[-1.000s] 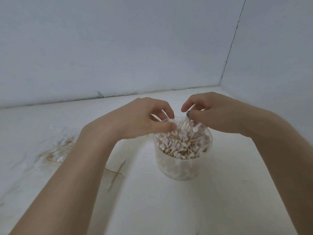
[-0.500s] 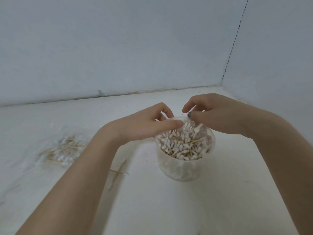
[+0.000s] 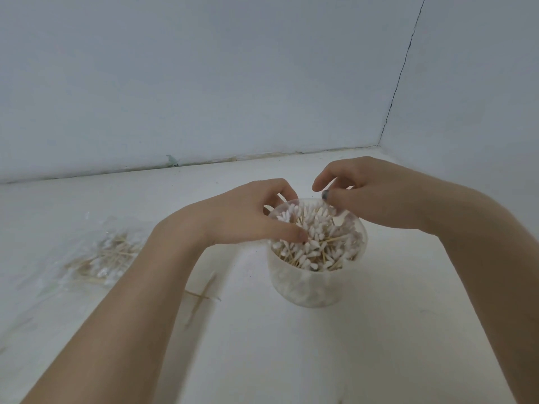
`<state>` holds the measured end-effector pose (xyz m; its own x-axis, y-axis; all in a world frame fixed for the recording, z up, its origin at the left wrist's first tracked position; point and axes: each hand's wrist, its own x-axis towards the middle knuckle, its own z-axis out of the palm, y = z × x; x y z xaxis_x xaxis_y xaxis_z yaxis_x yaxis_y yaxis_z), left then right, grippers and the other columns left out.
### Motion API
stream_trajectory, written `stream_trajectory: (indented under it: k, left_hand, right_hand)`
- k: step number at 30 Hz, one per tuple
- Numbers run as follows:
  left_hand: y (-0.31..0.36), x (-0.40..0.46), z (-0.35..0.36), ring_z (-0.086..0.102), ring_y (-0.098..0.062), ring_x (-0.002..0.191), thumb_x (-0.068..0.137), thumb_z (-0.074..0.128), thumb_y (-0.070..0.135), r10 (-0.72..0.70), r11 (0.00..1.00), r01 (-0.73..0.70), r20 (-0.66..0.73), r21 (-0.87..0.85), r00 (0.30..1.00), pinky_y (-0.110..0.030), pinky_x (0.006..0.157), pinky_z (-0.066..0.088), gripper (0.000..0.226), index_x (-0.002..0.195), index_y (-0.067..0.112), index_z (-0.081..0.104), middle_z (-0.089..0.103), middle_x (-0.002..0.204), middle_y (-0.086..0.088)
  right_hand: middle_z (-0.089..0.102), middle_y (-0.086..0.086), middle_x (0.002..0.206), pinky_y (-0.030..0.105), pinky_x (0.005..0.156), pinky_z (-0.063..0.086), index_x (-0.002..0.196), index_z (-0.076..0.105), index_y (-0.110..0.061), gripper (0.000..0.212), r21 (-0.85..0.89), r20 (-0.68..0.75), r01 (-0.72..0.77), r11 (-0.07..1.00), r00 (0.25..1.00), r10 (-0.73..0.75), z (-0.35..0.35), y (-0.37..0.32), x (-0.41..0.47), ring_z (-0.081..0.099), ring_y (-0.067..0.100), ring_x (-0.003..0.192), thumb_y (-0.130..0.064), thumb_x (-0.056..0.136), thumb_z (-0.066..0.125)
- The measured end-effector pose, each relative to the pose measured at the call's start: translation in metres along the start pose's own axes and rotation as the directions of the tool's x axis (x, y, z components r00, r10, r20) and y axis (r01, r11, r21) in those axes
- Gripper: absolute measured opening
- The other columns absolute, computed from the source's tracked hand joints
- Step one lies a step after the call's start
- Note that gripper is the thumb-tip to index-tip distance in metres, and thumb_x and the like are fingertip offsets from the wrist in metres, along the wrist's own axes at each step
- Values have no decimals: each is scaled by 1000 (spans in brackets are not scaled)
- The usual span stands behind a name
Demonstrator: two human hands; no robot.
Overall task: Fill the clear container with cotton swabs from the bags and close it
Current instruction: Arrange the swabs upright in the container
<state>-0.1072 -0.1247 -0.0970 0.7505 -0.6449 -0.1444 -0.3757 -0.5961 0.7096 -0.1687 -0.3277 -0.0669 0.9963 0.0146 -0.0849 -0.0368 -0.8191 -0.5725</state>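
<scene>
clear container (image 3: 309, 290) upright on white bench (image 3: 320, 360), lid off, packed with cotton swabs (image 3: 315, 243). left hand (image 3: 248, 214) fingers curled into swabs at rim, right hand (image 3: 376, 196) pinching swabs at far rim. swab bag (image 3: 99, 255) lying left, two loose swabs (image 3: 201, 295) near it.

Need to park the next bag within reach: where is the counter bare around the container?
Bare counter lies near-right of the clear container, and behind it up to the wall. Crowded on the left: a bag of swabs and loose sticks. Left hand and right hand work over the rim.
</scene>
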Motion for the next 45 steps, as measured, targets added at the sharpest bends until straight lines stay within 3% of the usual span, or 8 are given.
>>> stream_trajectory:
  k: [5, 14, 18, 25, 30, 35, 41, 45]
  left_hand:
    - [13, -4, 2, 67, 0, 102, 74, 80, 64, -28, 998, 29, -7, 58, 1000, -35, 93, 56, 51, 116, 44, 57, 66, 114, 21]
    - [26, -6, 11, 63, -5, 99, 64, 84, 66, -67, 964, 68, -13, 258, 998, -39, 89, 57, 82, 130, 40, 42, 59, 115, 18]
    - [27, -5, 12, 61, -6, 100, 75, 77, 62, -32, 952, 46, -48, 303, 998, -39, 90, 55, 68, 131, 37, 46, 59, 113, 18]
    - [13, -2, -1, 65, 4, 108, 90, 65, 59, 14, 995, -11, -33, 102, 999, -33, 100, 52, 38, 125, 45, 61, 69, 115, 24]
    - [0, 3, 0, 70, 2, 102, 99, 63, 40, 41, 999, -41, -22, -10, 999, -34, 100, 54, 22, 121, 39, 65, 74, 112, 19]
    - [-11, 5, 3, 70, -5, 109, 100, 64, 33, 59, 995, -59, -3, -83, 998, -41, 102, 54, 18, 118, 33, 68, 75, 115, 13]
    - [-6, 3, 0, 70, -4, 105, 105, 47, 29, 6, 964, -7, -5, -265, 1000, -25, 91, 57, 27, 114, 23, 72, 75, 112, 10]
    - [-8, 5, 1, 71, -5, 104, 102, 54, 33, 14, 977, -15, -5, -214, 1000, -27, 92, 58, 22, 113, 25, 71, 75, 111, 10]
  right_hand:
    - [68, -13, 100, 30, 81, 52, 113, 64, -35, 20, -12, 8, 0, 1000, 1000, 0, -2, -2, -3, 66, 11, 93, -27, 98, 53]
    - [71, -11, 95, 33, 80, 53, 112, 64, -35, 21, 1, 9, -8, 1000, 1000, 8, -3, -1, -2, 65, 10, 85, -25, 97, 52]
    - [71, -11, 97, 35, 85, 54, 111, 64, -35, 21, 2, 7, -13, 1000, 1000, 13, -3, 0, -2, 66, 10, 86, -24, 97, 53]
    - [72, -12, 94, 29, 78, 51, 110, 64, -36, 19, 8, 6, -20, 1000, 1000, 20, -2, 0, -2, 67, 10, 87, -26, 97, 53]
    - [71, -11, 94, 31, 82, 53, 110, 64, -35, 19, 4, 0, -17, 1000, 1000, 17, -2, 0, -1, 66, 9, 86, -26, 97, 53]
    - [72, -11, 93, 30, 80, 53, 110, 64, -34, 18, 3, -2, -12, 1000, 1000, 12, 0, 1, 0, 67, 8, 88, -26, 97, 53]
    - [71, -11, 97, 32, 83, 54, 111, 64, -35, 19, 20, -7, -12, 1000, 1000, 12, 0, 1, 0, 68, 10, 88, -26, 97, 53]
    - [70, -11, 100, 35, 83, 56, 108, 65, -35, 18, 53, -56, 14, 998, 998, -11, 2, -3, 0, 70, 12, 88, -28, 97, 53]
